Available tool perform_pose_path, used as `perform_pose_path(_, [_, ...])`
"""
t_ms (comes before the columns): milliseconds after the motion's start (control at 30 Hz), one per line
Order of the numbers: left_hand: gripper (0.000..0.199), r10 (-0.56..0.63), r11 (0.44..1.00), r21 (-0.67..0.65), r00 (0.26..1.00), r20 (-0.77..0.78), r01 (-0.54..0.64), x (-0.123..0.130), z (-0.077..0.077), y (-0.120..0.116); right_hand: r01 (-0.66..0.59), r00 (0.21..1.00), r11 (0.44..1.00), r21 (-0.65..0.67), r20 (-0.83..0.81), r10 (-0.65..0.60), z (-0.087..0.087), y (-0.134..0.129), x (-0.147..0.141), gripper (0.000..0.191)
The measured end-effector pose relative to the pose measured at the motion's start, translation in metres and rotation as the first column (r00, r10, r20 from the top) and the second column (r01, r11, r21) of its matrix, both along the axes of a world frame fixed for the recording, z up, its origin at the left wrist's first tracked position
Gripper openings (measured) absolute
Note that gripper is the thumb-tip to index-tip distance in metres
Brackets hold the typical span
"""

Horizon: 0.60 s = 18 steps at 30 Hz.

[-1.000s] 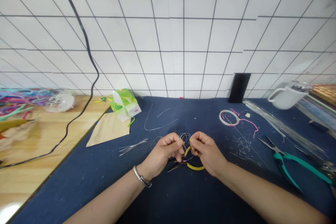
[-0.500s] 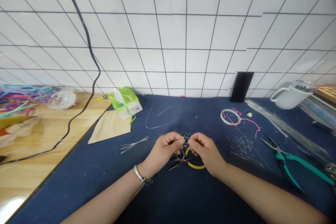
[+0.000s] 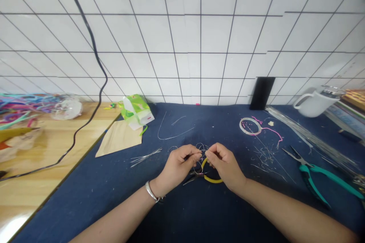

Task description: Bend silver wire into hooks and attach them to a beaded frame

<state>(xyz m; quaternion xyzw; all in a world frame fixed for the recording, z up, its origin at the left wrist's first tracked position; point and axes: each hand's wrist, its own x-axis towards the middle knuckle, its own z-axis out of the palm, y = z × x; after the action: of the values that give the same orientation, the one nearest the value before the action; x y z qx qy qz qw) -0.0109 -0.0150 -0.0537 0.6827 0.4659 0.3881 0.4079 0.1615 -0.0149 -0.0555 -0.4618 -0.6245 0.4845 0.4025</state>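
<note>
Thin silver wire (image 3: pixel 202 146) bent into several loops lies between my two hands at the middle of the blue mat. My left hand (image 3: pixel 181 163) pinches the wire from the left, thumb against forefinger. From the right, my right hand (image 3: pixel 224 163) pinches it in the same way, a small gap between the fingertips. Below the hands are small pliers with yellow handles (image 3: pixel 212 179), partly hidden by the right hand and the wire loops. Left of my left hand lies a bundle of straight wire pieces (image 3: pixel 146 157).
Green-handled pliers (image 3: pixel 313 171), wire scraps (image 3: pixel 265 157), a round dish (image 3: pixel 250 126) with pink beads and a long wire bundle (image 3: pixel 310 136) lie right. Behind stand a black slab (image 3: pixel 262 93) and a white mug (image 3: pixel 313 102). Left are a green packet (image 3: pixel 135 110) and brown paper (image 3: pixel 119 138).
My left fingertips have moved slightly to the right and turned a little. The right hand stays almost in place, still pinching. The view has shifted very slightly.
</note>
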Motion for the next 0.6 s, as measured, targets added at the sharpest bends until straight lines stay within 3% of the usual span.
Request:
perform_pose_path(167, [0.017, -0.034, 0.997, -0.064, 0.999, 0.025, 0.036, 0.0, 0.005, -0.001, -0.025, 0.998, 0.998, 0.062, 0.066, 0.021, 0.005, 0.0, -0.001, 0.016])
perform_pose_path(600, [0.019, -0.056, 0.992, 0.111, 0.995, -0.085, 0.066, 0.002, 0.012, -0.002, -0.019, 0.995, 0.985, 0.169, 0.103, 0.002, 0.016, -0.002, -0.003, 0.016])
